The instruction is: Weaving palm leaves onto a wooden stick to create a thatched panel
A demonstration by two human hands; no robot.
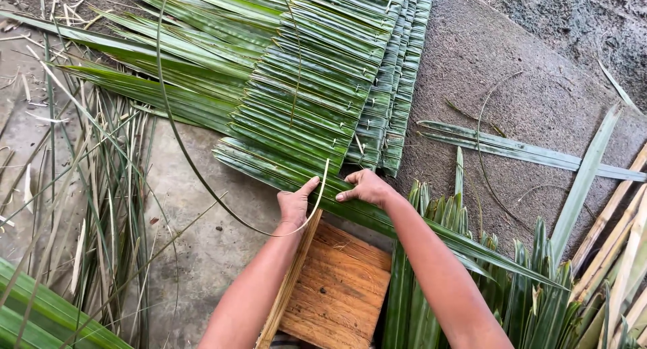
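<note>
Thatch panel (317,86) of folded green palm leaves is lying on the ground, spreading away from the person, its near edge reaching the hands.

- Left hand (294,204): resting at the panel's near edge, thumb raised, fingers curling around a thin pale strip (322,184) that is standing up between the two hands.
- Right hand (364,186): just beside the left, fingers pressing flat on the newest leaf (404,224) at the panel's near edge; not clenched.
- Long curved rib (176,130): arcing from the left hand out across the panel's left side and up past its far part.
- Wooden board (340,288): lying just below the panel's near edge, under the forearms, with a pale bamboo slat (291,281) running along its left side.
- Loose leaves bundle (499,281): green, upright tips, standing right of the board, near the panel's lower right corner.
- Dry stalks (101,187): thin and scattered, lying left of the panel.
- Single leaf strips (512,150): lying flat on grey ground right of the panel, well apart from it.
- Bamboo slats (623,241): pale, leaning at the far right.

No containers are showing. Nothing is blocking the hands.
</note>
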